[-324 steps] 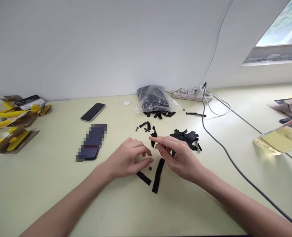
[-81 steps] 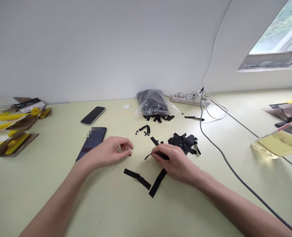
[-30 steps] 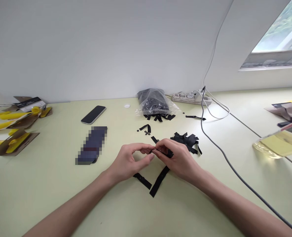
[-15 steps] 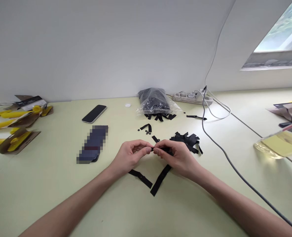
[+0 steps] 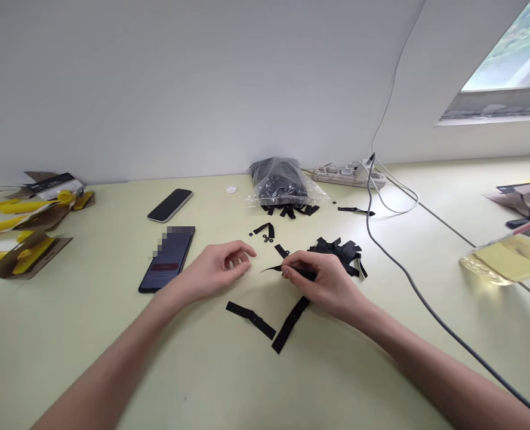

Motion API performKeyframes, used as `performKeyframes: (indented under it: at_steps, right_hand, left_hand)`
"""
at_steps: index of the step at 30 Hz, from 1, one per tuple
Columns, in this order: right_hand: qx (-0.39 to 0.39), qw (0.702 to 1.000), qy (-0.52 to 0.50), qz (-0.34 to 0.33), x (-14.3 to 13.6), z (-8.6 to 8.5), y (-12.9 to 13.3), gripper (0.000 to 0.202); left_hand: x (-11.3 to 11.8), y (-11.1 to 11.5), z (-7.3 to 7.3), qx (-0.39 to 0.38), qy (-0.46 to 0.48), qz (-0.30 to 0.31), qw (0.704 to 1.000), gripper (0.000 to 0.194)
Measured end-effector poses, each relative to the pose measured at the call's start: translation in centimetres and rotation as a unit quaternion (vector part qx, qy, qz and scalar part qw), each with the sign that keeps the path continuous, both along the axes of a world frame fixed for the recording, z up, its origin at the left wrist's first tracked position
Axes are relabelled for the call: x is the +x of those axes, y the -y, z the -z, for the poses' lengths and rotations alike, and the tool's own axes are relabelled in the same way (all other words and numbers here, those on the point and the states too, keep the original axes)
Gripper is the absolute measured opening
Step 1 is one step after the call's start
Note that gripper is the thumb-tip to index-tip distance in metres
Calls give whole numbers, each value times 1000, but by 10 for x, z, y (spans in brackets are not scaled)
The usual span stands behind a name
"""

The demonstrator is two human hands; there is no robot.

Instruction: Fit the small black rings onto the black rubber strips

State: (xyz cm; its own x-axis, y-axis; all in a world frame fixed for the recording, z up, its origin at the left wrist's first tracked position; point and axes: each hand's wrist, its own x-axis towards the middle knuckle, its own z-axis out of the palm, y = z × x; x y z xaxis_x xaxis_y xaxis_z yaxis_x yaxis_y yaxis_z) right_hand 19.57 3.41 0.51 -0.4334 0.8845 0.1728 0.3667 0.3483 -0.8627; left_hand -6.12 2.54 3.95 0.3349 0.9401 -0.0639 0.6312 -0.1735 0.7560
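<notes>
A short black strap (image 5: 273, 268) is pinched in my right hand (image 5: 323, 280), its narrow-looking end pointing left out of the fingertips. My left hand (image 5: 222, 269) is apart from it on the left, fingers curved and spread with nothing between them. Below the hands, two black straps (image 5: 251, 319) lie at an angle to each other, each with a small round fitting near its middle. Just beyond my right hand is a pile of black straps (image 5: 343, 254). Small black rings (image 5: 268, 239) and a folded strap (image 5: 270, 229) lie farther back.
A clear bag (image 5: 279, 182) of black pieces stands by the wall beside a power strip (image 5: 348, 175). Two phones, one dark (image 5: 170, 263) and one farther back (image 5: 170, 205), lie left. A grey cable (image 5: 408, 280) crosses the right side. Yellow-handled items (image 5: 27, 206) lie far left.
My left hand has let go of the black strap and moved left, its fingers opening. My right hand still holds the strap in nearly the same place.
</notes>
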Motion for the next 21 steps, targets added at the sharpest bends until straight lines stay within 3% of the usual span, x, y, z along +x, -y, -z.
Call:
performKeyframes:
  at_steps: [3,7,15,21]
  right_hand:
    - [8,1000,0,4,0,-1,1,14]
    - [9,1000,9,5,-2,-3,2,13]
    - [7,1000,-13,22,-3,0,2,13]
    - [2,999,-18,40,-5,5,1,13]
  left_hand:
    - [-20,-4,-10,-43,-68,38,996,25]
    - [-27,-6,-9,-41,-84,60,994,20]
    - [-13,4,1,1,-116,82,990,22]
    - [22,22,13,54,-100,147,983,15]
